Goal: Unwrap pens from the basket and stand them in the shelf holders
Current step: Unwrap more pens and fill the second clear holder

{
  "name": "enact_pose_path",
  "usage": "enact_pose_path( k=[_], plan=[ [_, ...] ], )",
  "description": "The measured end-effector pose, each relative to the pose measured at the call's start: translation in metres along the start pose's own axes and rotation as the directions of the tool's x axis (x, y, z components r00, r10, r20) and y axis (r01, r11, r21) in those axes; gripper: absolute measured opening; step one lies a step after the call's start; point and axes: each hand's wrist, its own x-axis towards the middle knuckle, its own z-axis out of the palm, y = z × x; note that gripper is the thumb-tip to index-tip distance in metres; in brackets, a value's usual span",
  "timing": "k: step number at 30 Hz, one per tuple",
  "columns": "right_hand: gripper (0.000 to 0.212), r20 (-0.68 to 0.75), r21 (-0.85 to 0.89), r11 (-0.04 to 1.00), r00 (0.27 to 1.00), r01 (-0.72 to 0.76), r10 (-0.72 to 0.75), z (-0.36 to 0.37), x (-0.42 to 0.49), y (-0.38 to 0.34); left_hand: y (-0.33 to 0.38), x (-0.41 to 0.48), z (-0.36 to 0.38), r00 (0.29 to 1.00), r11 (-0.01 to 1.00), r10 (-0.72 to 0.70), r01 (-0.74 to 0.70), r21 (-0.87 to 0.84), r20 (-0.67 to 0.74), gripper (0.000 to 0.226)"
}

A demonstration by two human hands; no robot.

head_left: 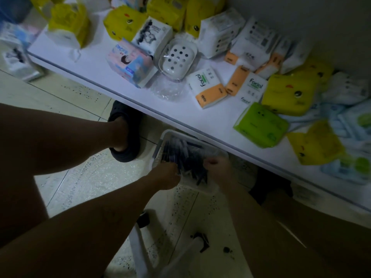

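Two dark shoes flank the basket (160, 145) on the tiled floor (84, 187): one shoe (125, 137) just to its left, the other (269, 185) just to its right, so the room between them is narrow. The basket sits half tucked under the front edge of the white shelf (94, 63), whose lip runs close above its far rim; open floor lies only on the near side. The left hand (166, 174) pinches the clear wrap (181, 174) with curled fingers, and the right hand (217, 167) has its fingers curled on the same wrap from the other side. Dim light and blur hide the fingertips, and the shelf cuts off the basket's far corner. The pens (180, 155) are dark and slim, heaped loosely in the basket, some glinting under film. Tissue packs (281, 93) crowd the shelf top at right
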Motion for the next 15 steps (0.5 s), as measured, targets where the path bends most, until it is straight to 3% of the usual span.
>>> enact_pose_path(
  k=[2, 12, 15],
  plan=[
    [0.005, 0.003, -0.049, 0.999, 1.0, -0.01, 0.01, -0.01, -0.006, 0.002, 0.006, 0.012, 0.006, 1.0, 0.999, 0.011, -0.012, 0.045, 0.023, 0.026],
    [0.016, 0.047, -0.089, 0.995, 0.998, 0.053, -0.049, -0.047, -0.045, -0.004, 0.034, 0.061, 0.032, 0.99, 0.95, 0.1, -0.126, 0.284, 0.104, 0.038],
    [0.022, 0.053, -0.095, 0.993, 0.996, 0.073, -0.068, -0.051, -0.049, -0.004, 0.035, 0.067, 0.046, 0.986, 0.956, 0.076, -0.114, 0.271, 0.146, 0.039]
  ],
)
